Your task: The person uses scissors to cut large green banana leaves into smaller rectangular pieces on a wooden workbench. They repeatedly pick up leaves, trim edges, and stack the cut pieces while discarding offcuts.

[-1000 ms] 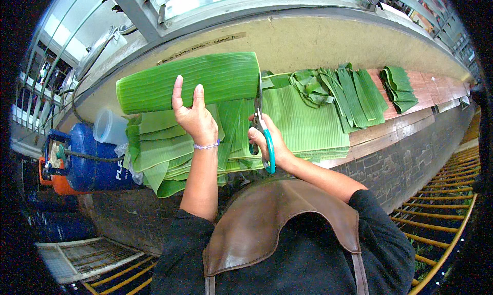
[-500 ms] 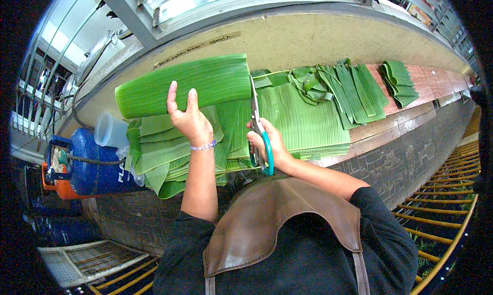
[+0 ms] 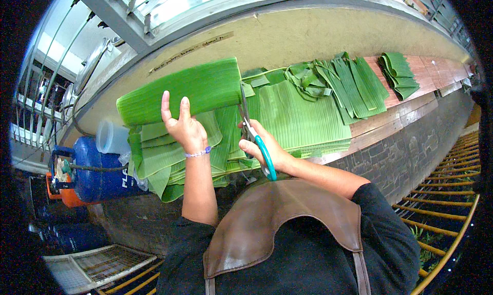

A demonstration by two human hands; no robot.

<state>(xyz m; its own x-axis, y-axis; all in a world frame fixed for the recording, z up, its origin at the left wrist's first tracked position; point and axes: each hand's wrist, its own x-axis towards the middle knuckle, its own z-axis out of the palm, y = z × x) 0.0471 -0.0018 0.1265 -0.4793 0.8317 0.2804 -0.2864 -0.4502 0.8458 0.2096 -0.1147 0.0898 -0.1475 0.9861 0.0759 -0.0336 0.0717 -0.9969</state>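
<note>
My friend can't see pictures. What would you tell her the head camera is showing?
A person's left hand holds up a long green banana leaf piece while the right hand cuts its end with teal-handled scissors. Below lie stacks of cut leaves on a brick counter. A blue gas cylinder stands at the left.

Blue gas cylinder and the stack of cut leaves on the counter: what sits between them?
In the head view, a clear plastic jug stands between the blue gas cylinder and the leaf stack.
</note>
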